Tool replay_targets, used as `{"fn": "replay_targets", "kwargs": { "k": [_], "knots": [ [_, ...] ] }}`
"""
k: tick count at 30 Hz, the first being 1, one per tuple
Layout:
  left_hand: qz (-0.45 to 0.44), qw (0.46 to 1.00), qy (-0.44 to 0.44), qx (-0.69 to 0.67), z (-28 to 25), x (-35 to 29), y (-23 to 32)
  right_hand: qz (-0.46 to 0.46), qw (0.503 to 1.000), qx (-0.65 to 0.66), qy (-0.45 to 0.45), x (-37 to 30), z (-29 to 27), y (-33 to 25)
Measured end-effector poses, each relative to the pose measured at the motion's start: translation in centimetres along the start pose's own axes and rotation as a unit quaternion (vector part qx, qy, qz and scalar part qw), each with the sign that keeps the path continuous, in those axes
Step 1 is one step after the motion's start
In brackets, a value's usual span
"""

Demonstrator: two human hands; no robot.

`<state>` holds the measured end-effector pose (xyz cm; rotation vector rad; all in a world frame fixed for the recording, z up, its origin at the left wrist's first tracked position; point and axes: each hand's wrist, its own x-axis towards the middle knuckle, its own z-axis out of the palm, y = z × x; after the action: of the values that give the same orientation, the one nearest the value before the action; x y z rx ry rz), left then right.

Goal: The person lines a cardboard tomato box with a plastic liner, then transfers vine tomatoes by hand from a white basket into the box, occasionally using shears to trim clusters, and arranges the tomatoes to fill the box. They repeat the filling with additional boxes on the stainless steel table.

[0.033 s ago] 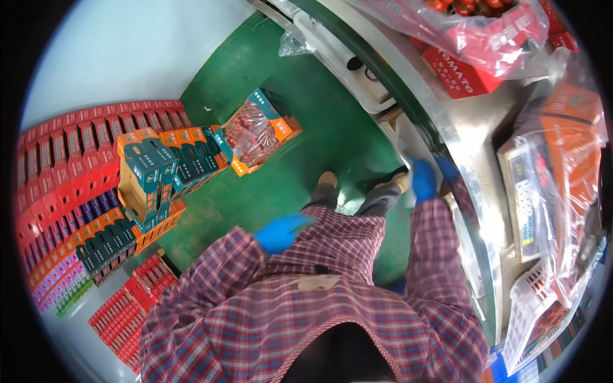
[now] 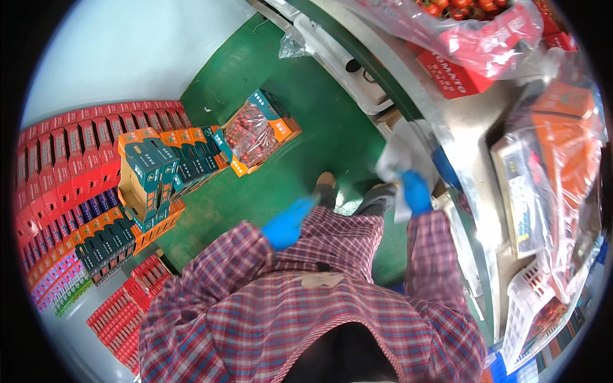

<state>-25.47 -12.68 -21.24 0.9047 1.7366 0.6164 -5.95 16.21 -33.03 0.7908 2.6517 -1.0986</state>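
Right hand (image 2: 416,192): We saw a blue glove on it, and its fingers were clamped on a floppy white sheet (image 2: 405,152).
White sheet: We found it at the right hand's fingers, near the edge of the steel bench (image 2: 482,214). It looked blurry, so we could not tell if it was paper or plastic.
Left hand (image 2: 284,225): It wore a blue glove too, and it was in front of the checked clothes (image 2: 341,239), well apart from the sheet. We saw its fingers stretched out long, but we could not tell if they were touching each other.
Fruit box (image 2: 290,129): We saw it on the green floor (image 2: 335,102), orange and dark green, with small red fruit under shiny clear wrap.
Bench: On it we saw a red box (image 2: 450,75) near the top, with a clear bag (image 2: 501,38) and red tomatoes (image 2: 466,9) above it. A white basket (image 2: 525,306) with holes was lower down.
Left side: We saw red boxes (image 2: 73,156) in rows by the pale wall (image 2: 134,54). An open green and orange box (image 2: 150,167) was beside them.
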Motion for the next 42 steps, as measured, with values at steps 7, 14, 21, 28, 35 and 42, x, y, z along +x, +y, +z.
{"fn": "replay_targets", "kwargs": {
  "k": [7,14,21,28,35,42],
  "knots": [
    [0.292,0.869,-0.249,0.313,-7.1,6.1,20.5,-0.23,0.944,0.169,-0.168,-14.3,-24.5,-13.6],
    [0.493,0.62,0.42,0.444,-3.8,18.4,50.0,-0.012,0.84,0.295,0.455,-19.1,-44.8,-4.4],
    [0.252,0.711,0.044,0.655,6.7,30.3,57.8,0.209,0.826,-0.324,0.412,-14.2,-52.5,5.1],
    [0.245,0.776,0.068,0.577,5.8,38.3,60.1,0.481,0.861,0.005,0.164,-10.8,-49.8,3.8],
    [0.21,0.766,0.232,0.562,2.9,46.7,58.6,0.485,0.839,-0.189,0.158,-3.0,-51.7,18.0],
    [0.159,0.784,0.172,0.575,4.0,42.8,59.2,0.462,0.847,-0.143,0.219,-1.6,-51.3,19.7]
  ]
}}
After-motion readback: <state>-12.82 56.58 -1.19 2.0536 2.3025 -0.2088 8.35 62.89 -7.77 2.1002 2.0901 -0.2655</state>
